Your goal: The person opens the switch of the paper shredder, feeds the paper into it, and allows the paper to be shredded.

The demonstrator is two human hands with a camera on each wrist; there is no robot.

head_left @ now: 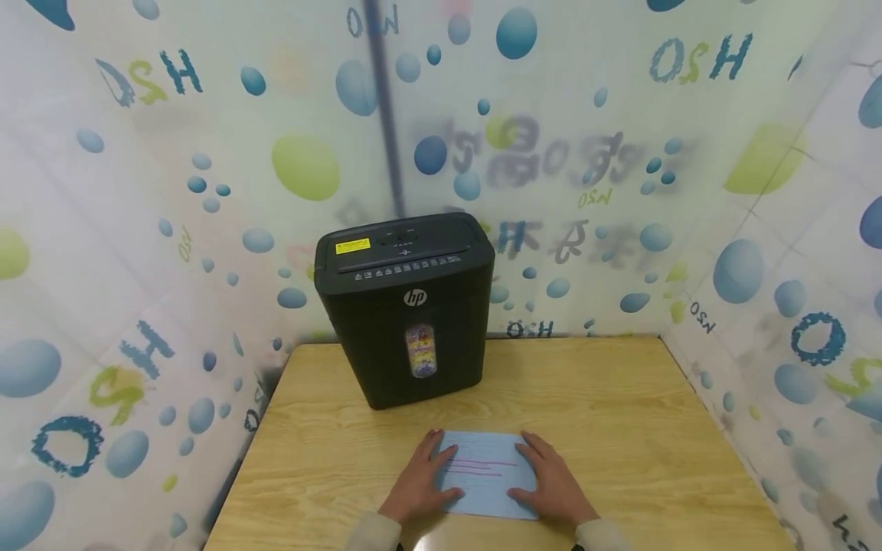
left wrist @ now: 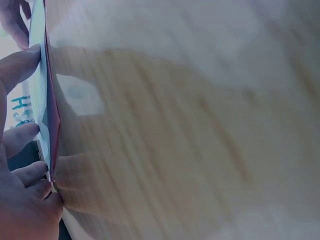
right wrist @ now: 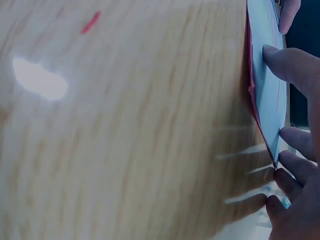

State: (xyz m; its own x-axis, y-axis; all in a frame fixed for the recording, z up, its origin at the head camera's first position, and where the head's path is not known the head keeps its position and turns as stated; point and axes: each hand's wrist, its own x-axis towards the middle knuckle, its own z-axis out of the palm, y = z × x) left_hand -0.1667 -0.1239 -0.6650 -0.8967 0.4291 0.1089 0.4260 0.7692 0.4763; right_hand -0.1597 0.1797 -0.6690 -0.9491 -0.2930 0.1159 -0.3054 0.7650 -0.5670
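A light blue sheet of paper with fine printed lines and magenta underlines lies flat on the table near its front edge. My left hand rests along the sheet's left side, thumb on the surface and fingers spread at the border. At the opposite side my right hand does the same, with its thumb and index fingertip on the paper. Both wrist views show a thin red layer under the blue paper, lifted slightly along its near edge.
Behind the paper stands a black HP paper shredder, its slot on top and colourful shreds showing through a small window. The wooden table reaches back to a patterned curtain that encloses the sides. A short red mark shows on the tabletop.
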